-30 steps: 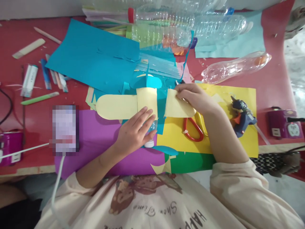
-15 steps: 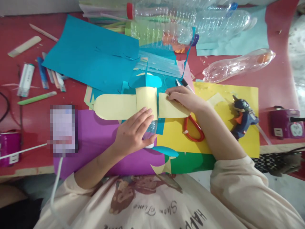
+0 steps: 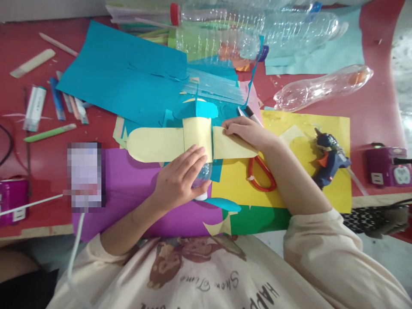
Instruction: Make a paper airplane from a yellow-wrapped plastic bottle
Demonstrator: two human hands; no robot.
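A small plastic bottle [image 3: 205,172], wrapped in a band of cream paper [image 3: 198,136], lies with its white cap towards me. My left hand [image 3: 178,178] steadies it, fingers across the band and thumb by the neck. From the band's left side sticks out a cream paper strip with a rounded end [image 3: 154,144]. My right hand [image 3: 246,131] grips a second cream paper piece [image 3: 227,146] by its upper edge, its straight end close against the band's right side. Blue paper pieces [image 3: 204,110] stand at the bottle's far end. Red-handled scissors [image 3: 272,182] lie partly under my right forearm.
A glue gun [image 3: 331,161] rests on yellow paper [image 3: 289,189] at the right. Several clear bottles [image 3: 222,40] lie at the back, another bottle [image 3: 305,94] at the right. Large blue paper [image 3: 125,73], markers [image 3: 34,107] and a phone [image 3: 85,176] with a cable are on the left.
My right hand has moved left with the cream paper piece, bringing its straight end up to the band. Over the last half second it has hardly moved. My left hand stays on the bottle.
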